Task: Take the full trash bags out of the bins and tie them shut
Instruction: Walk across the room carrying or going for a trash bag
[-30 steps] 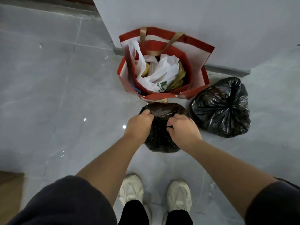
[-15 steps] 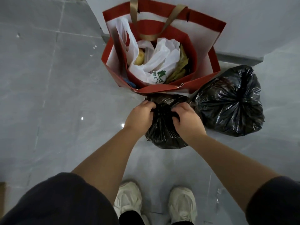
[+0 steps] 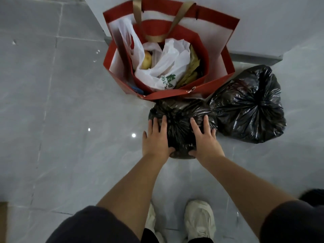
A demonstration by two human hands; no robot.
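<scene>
Both hands have let go of the gathered neck since half a second ago and opened out. The left hand point(image 3: 156, 137) and right hand point(image 3: 205, 139) now lie flat on the small black bag point(image 3: 178, 123), fingers straight and spread, thumbs at its near edge, pinching nothing. That bag sits on the grey floor point(image 3: 61, 120), touching the red paper bag point(image 3: 168, 95) behind it and just beside the second black bag point(image 3: 249, 106), whose top is gathered. The small one's top looks puckered shut; I can't see a knot.

Handling guess: thin glossy film, soft, slippery and easy to tear, with a light to moderate load. Best held at the bunched neck in the middle, or cupped from both sides.
</scene>
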